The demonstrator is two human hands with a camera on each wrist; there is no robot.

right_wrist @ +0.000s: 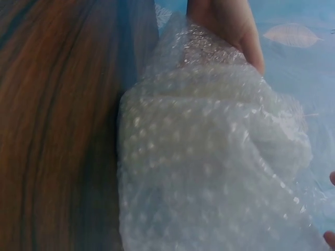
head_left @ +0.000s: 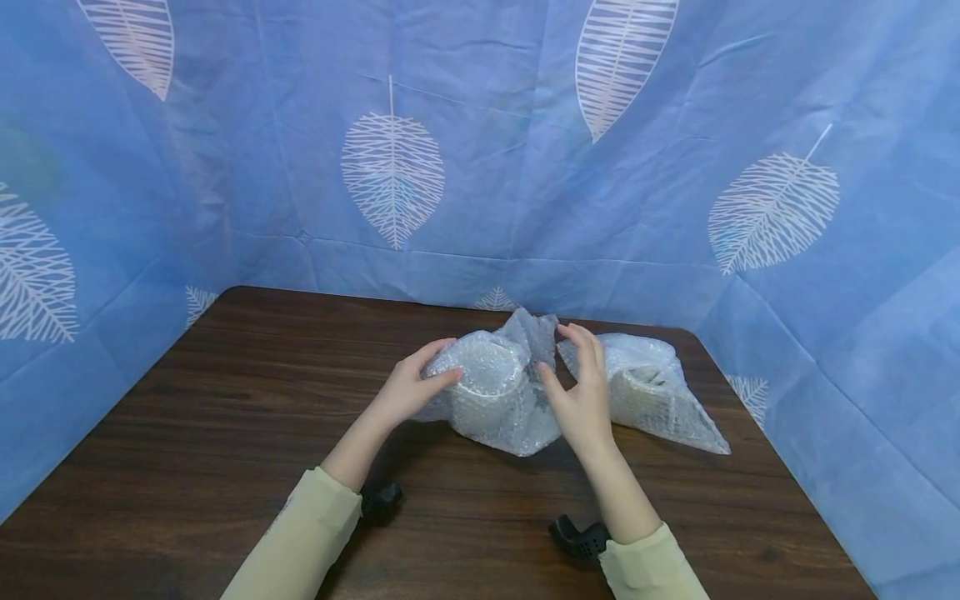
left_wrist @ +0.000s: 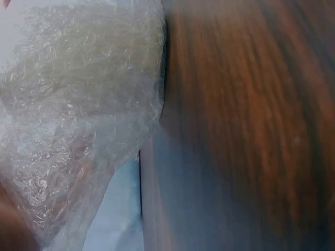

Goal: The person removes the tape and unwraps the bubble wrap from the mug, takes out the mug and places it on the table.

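Note:
A bubble-wrapped round item (head_left: 483, 387) sits on the dark wooden table, its pale circular rim showing through the plastic. My left hand (head_left: 411, 379) grips its left side, thumb on the front and fingers behind. In the right wrist view that left hand (right_wrist: 227, 26) shows beyond the wrapped bundle (right_wrist: 193, 157). A loose flap of bubble wrap (head_left: 531, 337) stands up at the bundle's right. My right hand (head_left: 585, 392) is at this flap, thumb and fingers spread apart, fingertips right at the plastic. Close up, the left wrist view shows the crinkled wrap (left_wrist: 84, 89).
Just right of my right hand lies a second bubble-wrapped item (head_left: 648, 392), pale and rounded inside, its wrap trailing to a point. The wooden table (head_left: 225, 433) extends around both. Blue leaf-patterned cloth (head_left: 480, 167) hangs behind and at both sides.

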